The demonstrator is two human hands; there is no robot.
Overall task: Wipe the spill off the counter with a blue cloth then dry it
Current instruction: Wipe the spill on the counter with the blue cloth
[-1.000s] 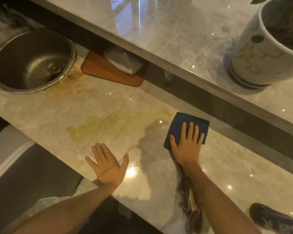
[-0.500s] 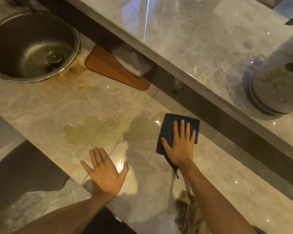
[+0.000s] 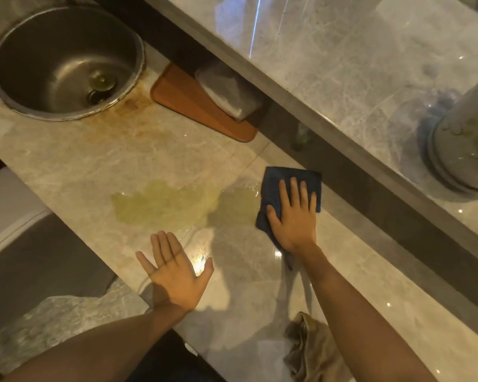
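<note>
From the head camera, the right hand point(image 3: 293, 216) lies flat, fingers spread, pressing a folded blue cloth point(image 3: 276, 183) onto the marble tabletop point(image 3: 80, 166); it pins the cloth under the palm instead of gripping it, and the cloth's left edge sits just at the right margin of the spill point(image 3: 177, 205), a pale yellow-green puddle that spreads leftward across the tabletop and looks untouched over most of its area. The left hand point(image 3: 174, 277) is open wide and empty, palm down near the front edge of the tabletop, though whether it rests on the surface or hovers just above is hard to tell from this angle. A tan rag point(image 3: 312, 351) lies crumpled near the right forearm at the front edge, probably the cloth meant for drying. Farther back are a round steel sink point(image 3: 20, 64), rust-coloured staining on the stone beside it, and a wooden board point(image 3: 182, 100) carrying a wrapped pack. The wiping step seems only just begun: the next move calls for dragging the cloth leftward through the puddle under steady pressure, gathering the liquid inward without pushing it over the front edge, with drying left for after
</note>
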